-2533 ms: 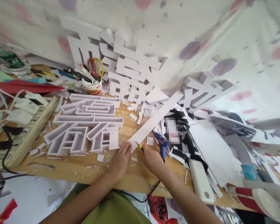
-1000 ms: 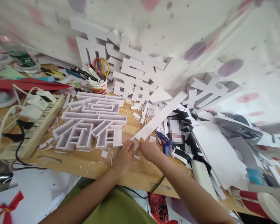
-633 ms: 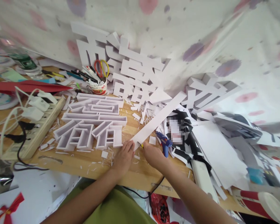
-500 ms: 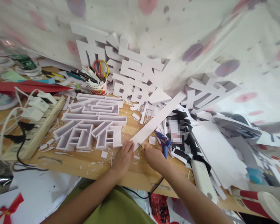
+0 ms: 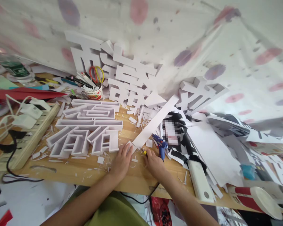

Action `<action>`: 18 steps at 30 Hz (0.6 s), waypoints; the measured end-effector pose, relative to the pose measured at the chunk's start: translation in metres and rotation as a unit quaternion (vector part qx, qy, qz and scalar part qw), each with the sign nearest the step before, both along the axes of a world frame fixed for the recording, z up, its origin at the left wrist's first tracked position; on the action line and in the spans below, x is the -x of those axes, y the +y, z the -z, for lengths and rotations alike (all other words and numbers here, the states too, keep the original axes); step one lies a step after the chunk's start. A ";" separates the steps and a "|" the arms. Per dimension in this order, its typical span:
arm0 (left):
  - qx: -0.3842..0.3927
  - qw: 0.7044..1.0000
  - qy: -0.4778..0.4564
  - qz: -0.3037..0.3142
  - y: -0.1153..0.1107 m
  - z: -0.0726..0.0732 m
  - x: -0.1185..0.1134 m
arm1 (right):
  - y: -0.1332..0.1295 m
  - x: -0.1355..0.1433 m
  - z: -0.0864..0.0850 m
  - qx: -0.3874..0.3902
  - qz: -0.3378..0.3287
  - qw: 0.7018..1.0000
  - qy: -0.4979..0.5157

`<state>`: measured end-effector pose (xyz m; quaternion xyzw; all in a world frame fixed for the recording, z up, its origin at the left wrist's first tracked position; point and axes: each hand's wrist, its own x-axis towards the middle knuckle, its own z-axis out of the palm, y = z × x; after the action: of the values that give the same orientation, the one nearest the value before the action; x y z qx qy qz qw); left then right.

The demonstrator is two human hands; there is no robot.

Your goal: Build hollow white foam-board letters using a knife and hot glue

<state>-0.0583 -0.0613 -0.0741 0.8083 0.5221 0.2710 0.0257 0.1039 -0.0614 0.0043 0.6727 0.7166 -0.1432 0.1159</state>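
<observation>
The left hand [image 5: 121,160] is pressing with outstretched fingers at the near end of the white strip [image 5: 155,121], which is lying slantwise on the table [image 5: 96,174]; the right hand [image 5: 155,161] is gripping a yellow-handled blade [image 5: 144,153] beside it.

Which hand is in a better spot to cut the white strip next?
The right hand, I think: it holds the yellow cutter, blade near the lower end of the white strip. The left hand shows no tool.
</observation>
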 end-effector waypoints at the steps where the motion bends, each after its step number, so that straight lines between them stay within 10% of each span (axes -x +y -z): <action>1: -0.002 1.000 -0.001 -0.001 0.000 -0.001 0.000 | 0.001 0.002 0.000 -0.020 0.019 0.999 0.035; 8: -0.020 0.998 -0.056 -0.009 -0.008 -0.036 0.003 | 0.021 0.008 0.008 -0.096 0.084 0.967 0.222; 18: -0.091 0.984 -0.156 0.003 0.027 -0.087 0.039 | 0.065 0.034 -0.003 -0.100 0.057 0.973 0.200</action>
<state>-0.0977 -0.0343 0.0127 0.7566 0.4825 0.4400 0.0341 0.0695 0.0035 0.0074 0.6785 0.6964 -0.2087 -0.1055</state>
